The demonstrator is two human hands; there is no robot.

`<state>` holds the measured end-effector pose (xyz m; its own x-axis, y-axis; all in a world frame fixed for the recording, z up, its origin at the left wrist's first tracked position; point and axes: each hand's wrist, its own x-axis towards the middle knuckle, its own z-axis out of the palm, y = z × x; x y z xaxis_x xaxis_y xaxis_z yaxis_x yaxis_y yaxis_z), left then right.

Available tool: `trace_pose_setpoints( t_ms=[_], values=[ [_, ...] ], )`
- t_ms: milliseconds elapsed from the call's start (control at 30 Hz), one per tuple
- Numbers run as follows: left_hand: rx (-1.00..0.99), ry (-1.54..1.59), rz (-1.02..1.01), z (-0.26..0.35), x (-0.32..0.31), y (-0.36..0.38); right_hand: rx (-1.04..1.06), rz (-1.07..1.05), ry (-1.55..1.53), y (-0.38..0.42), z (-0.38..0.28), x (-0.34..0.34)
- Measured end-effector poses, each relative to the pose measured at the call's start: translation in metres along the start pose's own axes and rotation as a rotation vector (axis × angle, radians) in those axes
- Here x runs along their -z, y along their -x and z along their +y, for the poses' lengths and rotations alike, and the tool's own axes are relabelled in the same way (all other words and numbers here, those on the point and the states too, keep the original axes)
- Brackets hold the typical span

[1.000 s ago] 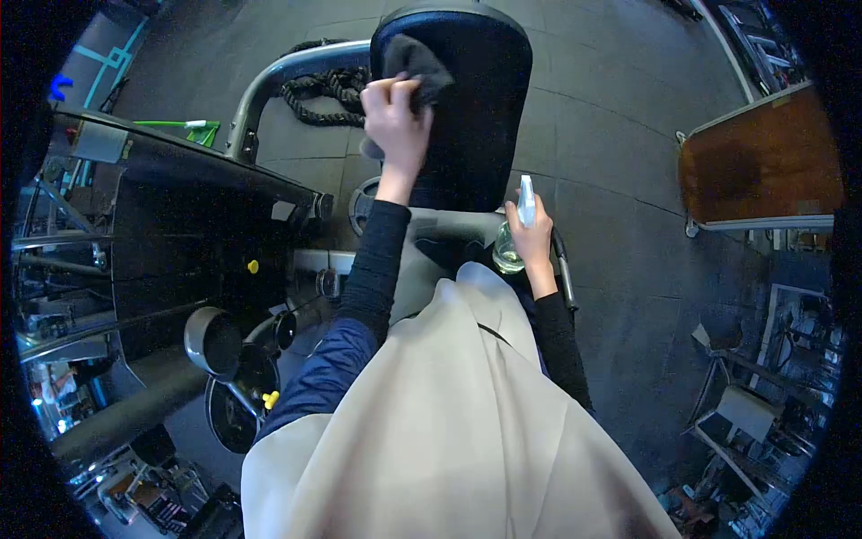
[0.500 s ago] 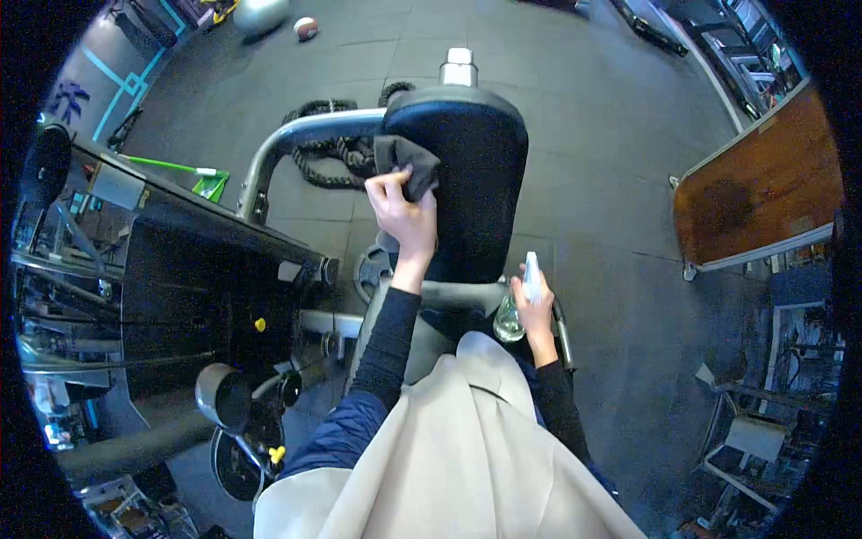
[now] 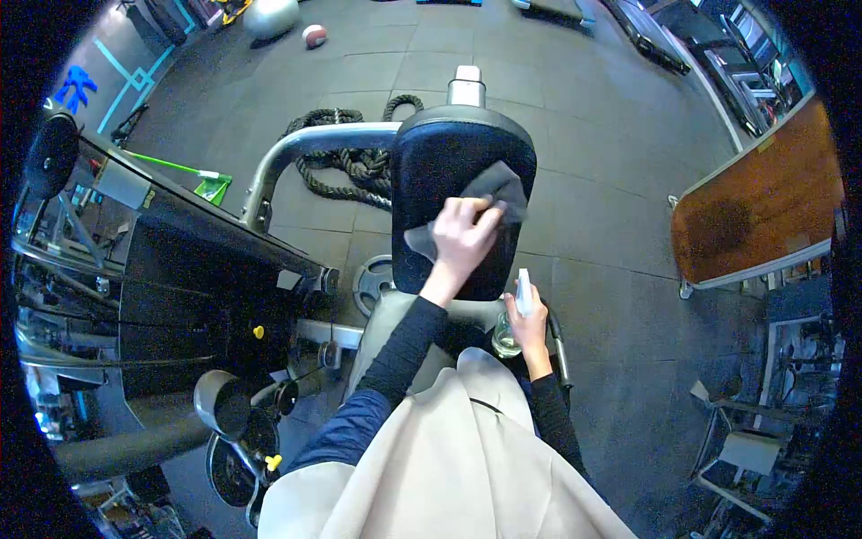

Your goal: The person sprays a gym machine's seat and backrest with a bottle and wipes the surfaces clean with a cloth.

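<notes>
A dark grey cloth (image 3: 505, 187) is bunched under my left hand (image 3: 465, 235), whose fingers are closed on it. The cloth lies against the black padded backrest (image 3: 431, 162), spreading toward its right edge. Lower right of the backrest, my right hand (image 3: 530, 325) grips a clear spray bottle (image 3: 505, 338) by its neck, the white spray head (image 3: 523, 292) pointing up. Between my arms the light grey seat (image 3: 386, 328) of the machine shows in part.
A curved metal bar (image 3: 305, 144) joins the backrest's left side. Black rope (image 3: 346, 193) lies beyond it. The weight machine (image 3: 197, 305) fills the left. A brown board on a wheeled frame (image 3: 754, 198) stands right. A ball (image 3: 314, 36) sits far off.
My left hand and the cloth have moved right and slightly down across the backrest. The view has shifted slightly; my right hand still holds the bottle.
</notes>
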<state>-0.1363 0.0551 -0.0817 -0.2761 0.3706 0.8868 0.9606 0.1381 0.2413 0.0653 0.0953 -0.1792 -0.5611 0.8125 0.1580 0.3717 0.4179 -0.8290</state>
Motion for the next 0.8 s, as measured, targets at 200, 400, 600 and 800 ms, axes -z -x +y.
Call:
trace_pose_setpoints(
  t_ms=[200, 400, 600, 800],
  values=[
    [0.256, -0.200, 0.185, -0.050, 0.051, -0.002, -0.025, 0.050, -0.089, 0.001, 0.005, 0.005],
    [0.546, 0.002, 0.350, -0.055, 0.046, -0.010, 0.020, 0.034, -0.047, 0.000, 0.006, 0.001],
    [0.265, 0.123, 0.137, 0.013, -0.008, -0.027, 0.010, 0.008, 0.004, 0.000, 0.000, 0.003],
    [0.031, 0.106, 0.032, 0.025, -0.024, -0.021, 0.038, 0.034, 0.018, 0.002, -0.003, 0.007]
  ],
)
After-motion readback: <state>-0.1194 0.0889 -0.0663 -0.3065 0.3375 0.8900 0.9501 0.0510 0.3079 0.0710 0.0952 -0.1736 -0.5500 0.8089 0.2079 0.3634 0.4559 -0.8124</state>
